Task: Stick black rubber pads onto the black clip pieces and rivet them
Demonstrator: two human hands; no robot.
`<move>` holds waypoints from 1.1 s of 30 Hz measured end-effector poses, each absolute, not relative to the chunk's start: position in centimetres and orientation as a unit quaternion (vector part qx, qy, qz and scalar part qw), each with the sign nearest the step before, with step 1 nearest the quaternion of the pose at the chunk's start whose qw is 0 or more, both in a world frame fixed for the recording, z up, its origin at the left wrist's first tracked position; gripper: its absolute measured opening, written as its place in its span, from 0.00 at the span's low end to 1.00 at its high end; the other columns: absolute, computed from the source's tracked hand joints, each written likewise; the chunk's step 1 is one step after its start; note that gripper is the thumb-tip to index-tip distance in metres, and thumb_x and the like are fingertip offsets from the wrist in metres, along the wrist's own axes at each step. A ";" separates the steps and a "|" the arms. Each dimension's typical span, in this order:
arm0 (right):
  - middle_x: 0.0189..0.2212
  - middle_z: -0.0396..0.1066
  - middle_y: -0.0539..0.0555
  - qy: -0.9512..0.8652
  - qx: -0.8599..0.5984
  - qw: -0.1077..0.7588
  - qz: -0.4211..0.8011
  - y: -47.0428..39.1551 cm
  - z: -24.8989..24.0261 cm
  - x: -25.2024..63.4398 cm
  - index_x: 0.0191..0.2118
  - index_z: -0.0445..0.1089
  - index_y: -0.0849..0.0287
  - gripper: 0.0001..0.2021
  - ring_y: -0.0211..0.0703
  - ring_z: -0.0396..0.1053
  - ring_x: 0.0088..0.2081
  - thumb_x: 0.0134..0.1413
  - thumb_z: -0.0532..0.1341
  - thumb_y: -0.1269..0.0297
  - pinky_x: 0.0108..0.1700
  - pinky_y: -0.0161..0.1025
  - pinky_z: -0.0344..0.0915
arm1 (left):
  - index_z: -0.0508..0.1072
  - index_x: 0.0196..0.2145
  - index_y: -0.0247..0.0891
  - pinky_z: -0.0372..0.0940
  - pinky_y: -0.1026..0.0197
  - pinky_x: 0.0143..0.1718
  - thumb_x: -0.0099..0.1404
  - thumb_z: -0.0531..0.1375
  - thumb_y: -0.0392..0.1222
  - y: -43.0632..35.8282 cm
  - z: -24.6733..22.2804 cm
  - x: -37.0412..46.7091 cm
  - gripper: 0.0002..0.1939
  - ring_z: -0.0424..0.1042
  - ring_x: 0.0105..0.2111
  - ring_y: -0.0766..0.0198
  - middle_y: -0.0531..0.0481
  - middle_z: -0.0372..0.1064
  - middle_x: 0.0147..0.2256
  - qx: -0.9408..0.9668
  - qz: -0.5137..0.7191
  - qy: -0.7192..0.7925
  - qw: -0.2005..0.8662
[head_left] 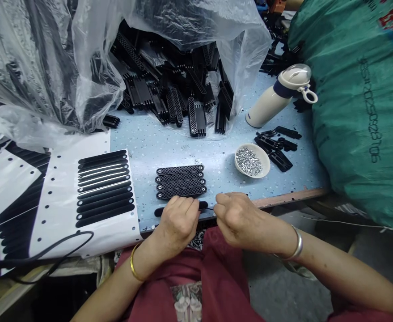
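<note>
At the table's front edge lies a smooth black strip with rounded ends (203,205). My left hand (180,219) is closed over its middle and hides that part. My right hand (234,219) is closed just past the strip's right end. A thin dark piece (210,209) shows between the right fingers and the strip; what it belongs to is hidden. Right behind the left hand, several black lattice-patterned strips (181,181) with small metal rings at their ends lie in a neat stack of rows.
Smooth black strips (104,188) lie in rows on a white sheet (55,192) at left. A bowl of small metal parts (250,161), black pieces (276,150) and a bottle (266,103) stand right. Behind, a plastic bag (196,22) spills black parts (172,98). A green sack (357,112) bounds the right.
</note>
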State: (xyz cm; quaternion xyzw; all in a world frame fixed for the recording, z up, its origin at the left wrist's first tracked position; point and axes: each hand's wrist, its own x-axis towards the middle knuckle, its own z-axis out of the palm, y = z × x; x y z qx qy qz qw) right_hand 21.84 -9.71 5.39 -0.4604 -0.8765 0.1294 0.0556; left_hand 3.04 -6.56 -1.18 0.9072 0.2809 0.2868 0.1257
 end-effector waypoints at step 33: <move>0.26 0.65 0.53 -0.782 -0.534 0.314 0.071 -14.2 -2.3 20.9 0.49 0.64 0.65 0.17 0.41 0.62 0.28 0.57 0.49 0.83 0.30 0.38 0.64 | 0.71 0.38 0.34 0.66 0.57 0.31 0.65 0.54 0.32 -6.6 -1.5 3.1 0.07 0.74 0.30 0.59 0.45 0.73 0.28 0.876 0.327 0.304 0.181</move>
